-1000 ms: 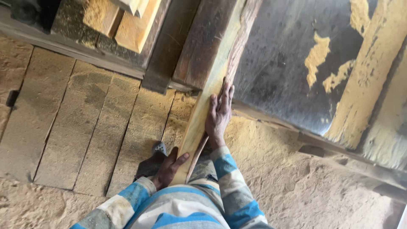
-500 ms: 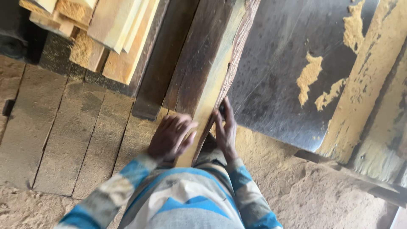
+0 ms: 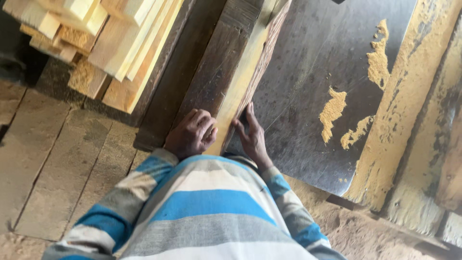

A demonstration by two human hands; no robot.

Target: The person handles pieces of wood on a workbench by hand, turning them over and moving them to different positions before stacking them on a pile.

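The left hand [image 3: 191, 134] lies curled, clasping nothing, on the near end of a long wooden beam [image 3: 226, 72]. The right hand [image 3: 250, 137] presses flat, fingers spread, against the beam's right edge (bark-rough), just beside a dark metal surface [image 3: 308, 86] dusted with sawdust [image 3: 333, 108].

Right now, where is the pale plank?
In the head view, the pale plank lies at centre, between the left hand and right hand, beside the metal table.

Sawmill workshop: steel saw table [image 3: 308, 86] dusted with sawdust piles [image 3: 332, 108]; stacked sawn planks [image 3: 120, 43] left of table; sawdust-covered plank floor [image 3: 43, 159] below.
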